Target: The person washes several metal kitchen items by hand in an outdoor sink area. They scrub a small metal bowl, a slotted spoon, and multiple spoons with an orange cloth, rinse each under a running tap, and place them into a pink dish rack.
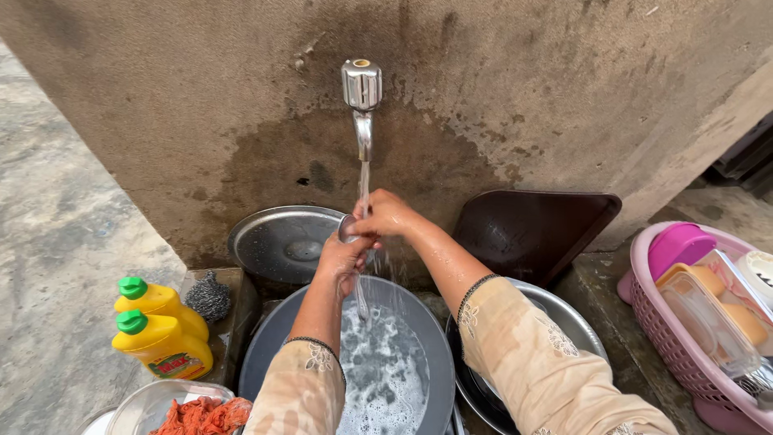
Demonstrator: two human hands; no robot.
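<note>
Spoon (348,229): gripped by both closed hands, left hand (342,259) and right hand (385,216), under tap (361,97) stream; best kept over basin (274,338) centre, away from its rim

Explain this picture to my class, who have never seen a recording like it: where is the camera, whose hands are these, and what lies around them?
The one picture comes from a camera worn on a person's head, looking down at their own bare hands. The left hand and right hand together hold a small shiny metal utensil, perhaps a spoon, under water running from a metal wall tap. Below stands a grey round basin of foamy water. A round metal lid and a dark brown tray lean against the wall. At the left stand two yellow bottles with green caps and a steel wool scrubber; at the right, a pink plastic basket of containers.
</note>
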